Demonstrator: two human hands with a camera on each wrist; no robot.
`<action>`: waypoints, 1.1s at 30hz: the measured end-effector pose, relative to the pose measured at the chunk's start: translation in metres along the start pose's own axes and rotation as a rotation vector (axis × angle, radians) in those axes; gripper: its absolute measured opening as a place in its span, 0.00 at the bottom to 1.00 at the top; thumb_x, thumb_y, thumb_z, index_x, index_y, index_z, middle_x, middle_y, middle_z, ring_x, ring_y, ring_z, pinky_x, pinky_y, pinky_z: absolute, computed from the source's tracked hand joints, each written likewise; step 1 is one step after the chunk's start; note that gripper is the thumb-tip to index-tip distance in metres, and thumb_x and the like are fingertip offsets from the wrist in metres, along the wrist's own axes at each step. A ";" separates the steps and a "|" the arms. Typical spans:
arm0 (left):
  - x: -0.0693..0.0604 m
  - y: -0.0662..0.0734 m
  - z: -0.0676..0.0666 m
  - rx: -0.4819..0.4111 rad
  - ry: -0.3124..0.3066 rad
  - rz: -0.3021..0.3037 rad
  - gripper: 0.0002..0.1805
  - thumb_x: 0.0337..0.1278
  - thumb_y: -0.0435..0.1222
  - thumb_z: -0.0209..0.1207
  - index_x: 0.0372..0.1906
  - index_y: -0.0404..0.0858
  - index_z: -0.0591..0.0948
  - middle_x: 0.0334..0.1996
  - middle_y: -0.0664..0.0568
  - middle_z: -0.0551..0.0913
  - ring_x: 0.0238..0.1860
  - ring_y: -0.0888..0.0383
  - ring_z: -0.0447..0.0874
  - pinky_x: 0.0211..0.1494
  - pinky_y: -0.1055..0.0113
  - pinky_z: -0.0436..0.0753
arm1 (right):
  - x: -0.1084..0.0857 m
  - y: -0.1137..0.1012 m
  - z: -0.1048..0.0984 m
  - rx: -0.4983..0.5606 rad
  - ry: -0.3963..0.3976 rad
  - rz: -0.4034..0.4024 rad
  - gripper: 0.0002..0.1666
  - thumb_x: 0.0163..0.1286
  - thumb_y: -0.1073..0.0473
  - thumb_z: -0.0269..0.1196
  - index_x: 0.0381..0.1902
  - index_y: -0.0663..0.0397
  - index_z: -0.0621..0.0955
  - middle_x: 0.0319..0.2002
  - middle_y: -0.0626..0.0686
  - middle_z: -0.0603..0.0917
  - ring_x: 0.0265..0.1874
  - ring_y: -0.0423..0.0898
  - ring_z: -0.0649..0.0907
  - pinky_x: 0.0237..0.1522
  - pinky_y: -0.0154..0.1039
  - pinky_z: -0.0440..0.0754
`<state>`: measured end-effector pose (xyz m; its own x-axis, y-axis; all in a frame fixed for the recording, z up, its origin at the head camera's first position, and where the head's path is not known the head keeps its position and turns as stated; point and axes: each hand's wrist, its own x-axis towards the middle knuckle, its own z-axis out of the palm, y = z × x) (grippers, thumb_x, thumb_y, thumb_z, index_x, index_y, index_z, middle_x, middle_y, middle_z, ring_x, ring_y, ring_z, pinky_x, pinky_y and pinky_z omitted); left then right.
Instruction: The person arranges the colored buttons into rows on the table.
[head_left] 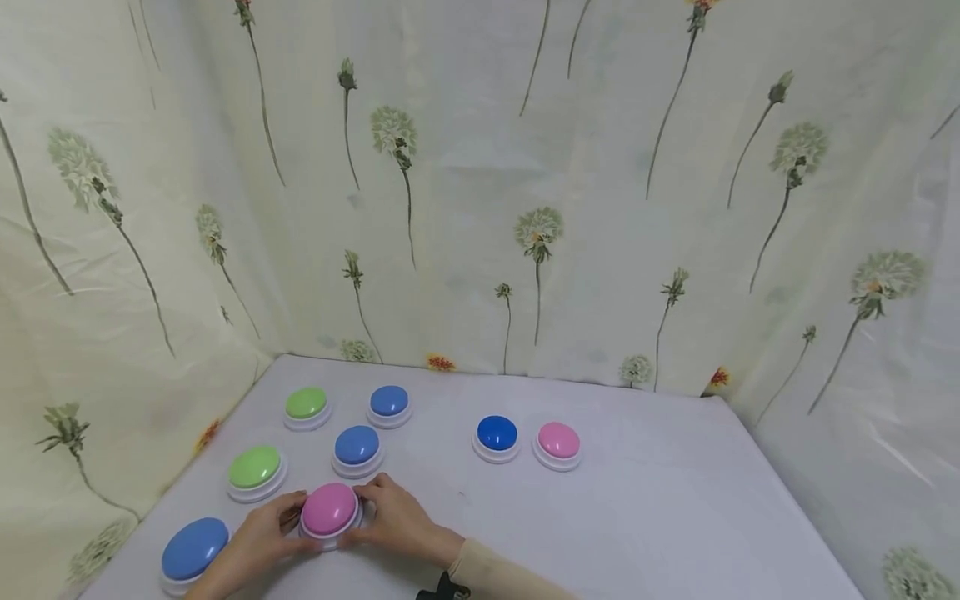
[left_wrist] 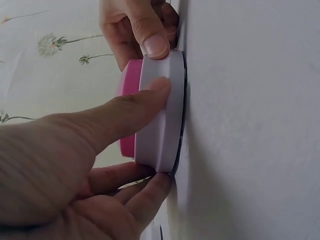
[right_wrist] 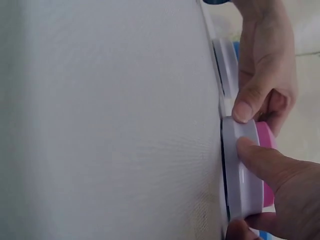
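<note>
A pink dome button on a white round base [head_left: 330, 509] stands on the white table near its front left, between both hands. My left hand [head_left: 262, 537] grips the base from the left, with the thumb [left_wrist: 145, 107] on its near side and fingers round its edge. From the right, my right hand [head_left: 397, 518] pinches the same base between thumb and fingers. In the right wrist view the base [right_wrist: 242, 170] lies against or very near the tabletop, a thin dark gap showing under it.
A large blue button [head_left: 195, 550] is beside the left forearm. Two green buttons [head_left: 255, 467] and two blue ones [head_left: 357, 446] stand behind the hands. Farther right are a dark blue button [head_left: 497, 433] and another pink one [head_left: 558, 440]. Flowered cloth [head_left: 465, 208] surrounds the table.
</note>
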<state>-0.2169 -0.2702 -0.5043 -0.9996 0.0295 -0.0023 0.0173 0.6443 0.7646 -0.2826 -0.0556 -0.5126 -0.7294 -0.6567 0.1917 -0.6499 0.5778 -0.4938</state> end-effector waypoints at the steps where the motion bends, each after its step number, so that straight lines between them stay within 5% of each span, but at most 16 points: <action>1: 0.001 0.000 0.000 -0.002 0.008 -0.005 0.47 0.31 0.44 0.78 0.58 0.22 0.72 0.56 0.29 0.77 0.57 0.37 0.78 0.55 0.57 0.81 | 0.000 0.001 0.000 0.009 0.006 -0.002 0.40 0.48 0.39 0.74 0.59 0.47 0.80 0.45 0.45 0.78 0.39 0.32 0.75 0.39 0.24 0.74; 9: 0.004 0.005 0.008 -0.079 0.045 0.051 0.41 0.31 0.34 0.77 0.55 0.21 0.73 0.52 0.32 0.79 0.58 0.37 0.77 0.57 0.59 0.79 | -0.003 0.007 -0.003 0.026 0.049 -0.015 0.39 0.48 0.40 0.75 0.59 0.45 0.80 0.41 0.43 0.79 0.37 0.32 0.74 0.38 0.22 0.72; 16: 0.006 0.014 0.013 -0.042 0.051 0.038 0.41 0.30 0.35 0.77 0.56 0.23 0.73 0.53 0.33 0.80 0.57 0.38 0.78 0.57 0.58 0.80 | -0.008 0.011 -0.012 0.063 0.021 0.012 0.40 0.49 0.40 0.74 0.60 0.45 0.79 0.44 0.42 0.83 0.41 0.31 0.76 0.42 0.25 0.76; 33: 0.022 0.062 0.047 -0.089 0.016 0.205 0.37 0.33 0.39 0.77 0.55 0.32 0.77 0.52 0.42 0.82 0.55 0.44 0.79 0.55 0.55 0.81 | -0.051 0.039 -0.057 0.158 0.076 0.127 0.41 0.50 0.39 0.73 0.61 0.47 0.78 0.42 0.45 0.81 0.26 0.32 0.75 0.26 0.25 0.75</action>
<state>-0.2368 -0.1935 -0.4869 -0.9757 0.1402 0.1687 0.2185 0.5557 0.8021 -0.2830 0.0283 -0.4934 -0.8213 -0.5414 0.1799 -0.5144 0.5665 -0.6439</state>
